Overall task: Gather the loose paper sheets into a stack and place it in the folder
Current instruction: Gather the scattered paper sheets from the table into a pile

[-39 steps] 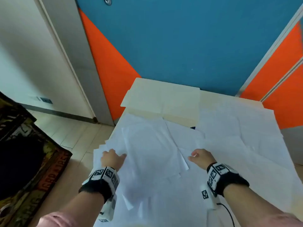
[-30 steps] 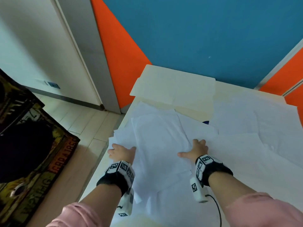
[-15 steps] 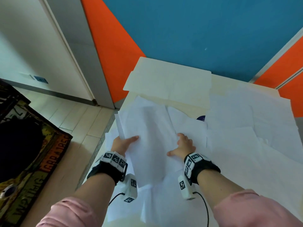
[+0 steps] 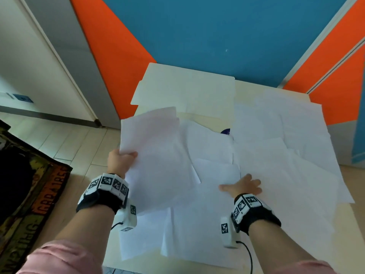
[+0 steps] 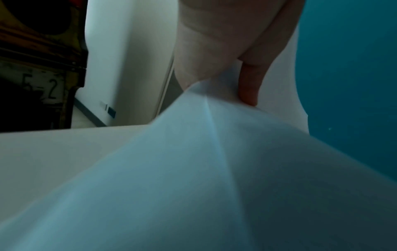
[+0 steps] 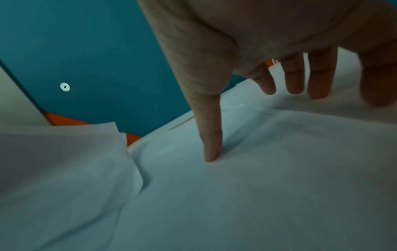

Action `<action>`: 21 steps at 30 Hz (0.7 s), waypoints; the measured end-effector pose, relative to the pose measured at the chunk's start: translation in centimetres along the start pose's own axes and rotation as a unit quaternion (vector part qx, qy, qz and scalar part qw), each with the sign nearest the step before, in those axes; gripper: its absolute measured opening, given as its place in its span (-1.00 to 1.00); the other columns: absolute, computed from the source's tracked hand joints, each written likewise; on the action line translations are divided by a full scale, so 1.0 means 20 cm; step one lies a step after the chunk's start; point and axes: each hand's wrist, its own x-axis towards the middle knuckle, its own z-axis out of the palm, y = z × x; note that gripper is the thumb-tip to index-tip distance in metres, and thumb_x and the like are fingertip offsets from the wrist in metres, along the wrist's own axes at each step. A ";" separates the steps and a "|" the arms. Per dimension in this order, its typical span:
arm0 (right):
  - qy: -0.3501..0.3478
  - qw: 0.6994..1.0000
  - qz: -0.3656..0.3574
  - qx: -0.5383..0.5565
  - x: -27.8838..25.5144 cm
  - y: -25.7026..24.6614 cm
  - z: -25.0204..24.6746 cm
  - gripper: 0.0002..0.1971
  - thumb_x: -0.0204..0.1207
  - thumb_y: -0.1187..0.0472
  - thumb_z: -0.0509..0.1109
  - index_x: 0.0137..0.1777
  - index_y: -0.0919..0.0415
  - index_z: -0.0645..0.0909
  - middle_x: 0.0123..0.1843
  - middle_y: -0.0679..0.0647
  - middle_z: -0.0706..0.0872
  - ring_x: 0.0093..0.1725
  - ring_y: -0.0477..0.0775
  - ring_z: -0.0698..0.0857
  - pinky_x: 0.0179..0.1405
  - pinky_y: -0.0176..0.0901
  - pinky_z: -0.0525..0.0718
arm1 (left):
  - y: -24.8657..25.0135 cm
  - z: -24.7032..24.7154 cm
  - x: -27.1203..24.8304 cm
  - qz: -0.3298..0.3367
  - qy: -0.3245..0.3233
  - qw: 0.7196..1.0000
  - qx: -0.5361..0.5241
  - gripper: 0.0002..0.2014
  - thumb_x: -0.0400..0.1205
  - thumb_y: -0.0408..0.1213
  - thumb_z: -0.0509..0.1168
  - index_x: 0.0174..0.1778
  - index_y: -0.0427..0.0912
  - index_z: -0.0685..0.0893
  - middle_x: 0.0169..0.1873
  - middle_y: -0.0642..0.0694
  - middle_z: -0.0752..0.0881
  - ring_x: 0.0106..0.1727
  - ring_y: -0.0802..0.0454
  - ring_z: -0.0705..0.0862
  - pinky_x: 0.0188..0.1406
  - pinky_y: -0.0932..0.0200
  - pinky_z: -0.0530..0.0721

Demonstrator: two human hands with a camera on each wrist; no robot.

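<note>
Many white paper sheets (image 4: 276, 155) lie scattered over a pale table. My left hand (image 4: 120, 161) pinches the left edge of a small bundle of sheets (image 4: 156, 155) and holds it raised above the table's left side; in the left wrist view the thumb presses on that paper (image 5: 193, 169). My right hand (image 4: 243, 184) lies flat with spread fingers on sheets in the middle; the right wrist view shows its fingertips (image 6: 211, 156) touching paper (image 6: 257, 186). A cream folder (image 4: 183, 89) lies open at the table's far left.
A blue and orange wall (image 4: 217, 36) stands just behind the table. Left of the table are tiled floor (image 4: 69, 141), a white door frame and a dark printed box (image 4: 25, 184). A small dark blue object (image 4: 226, 131) peeks out between sheets.
My left hand has lifted a bundle of sheets off the table and carried it leftward. My right hand let go and moved right to lie flat on other sheets.
</note>
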 end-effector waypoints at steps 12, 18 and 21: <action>-0.035 0.979 -0.123 0.160 0.02 -0.06 0.05 -0.73 0.39 0.36 0.47 0.10 0.39 0.67 0.15 0.32 0.76 0.12 0.27 0.73 -0.07 -0.18 0.63 | -0.06 -0.15 -0.09 -0.090 -0.134 0.984 -0.077 -0.63 0.48 -0.53 0.40 0.22 -0.48 0.62 0.08 -0.38 0.71 0.08 -0.29 0.69 0.33 -0.20 0.55; 0.079 0.898 -0.306 0.305 -0.13 -0.21 -0.40 -0.69 0.46 0.36 0.45 0.17 0.51 0.66 0.15 0.36 0.74 0.09 0.17 0.72 0.01 -0.22 0.54 | -0.05 -0.17 -0.13 -0.081 -0.186 0.976 -0.076 -0.65 0.48 -0.59 0.36 0.20 -0.49 0.62 0.00 -0.32 0.72 -0.07 -0.21 0.70 0.09 -0.05 0.69; 0.107 0.859 -0.392 0.313 -0.29 -0.22 -0.72 -0.68 0.43 0.31 0.49 0.16 0.44 0.68 0.05 0.17 0.73 0.01 0.00 0.66 0.09 -0.14 0.60 | -0.06 -0.18 -0.11 -0.074 -0.145 0.982 -0.091 -0.68 0.47 -0.58 0.37 0.16 -0.46 0.62 -0.10 -0.28 0.76 -0.24 -0.14 0.77 -0.27 0.13 0.78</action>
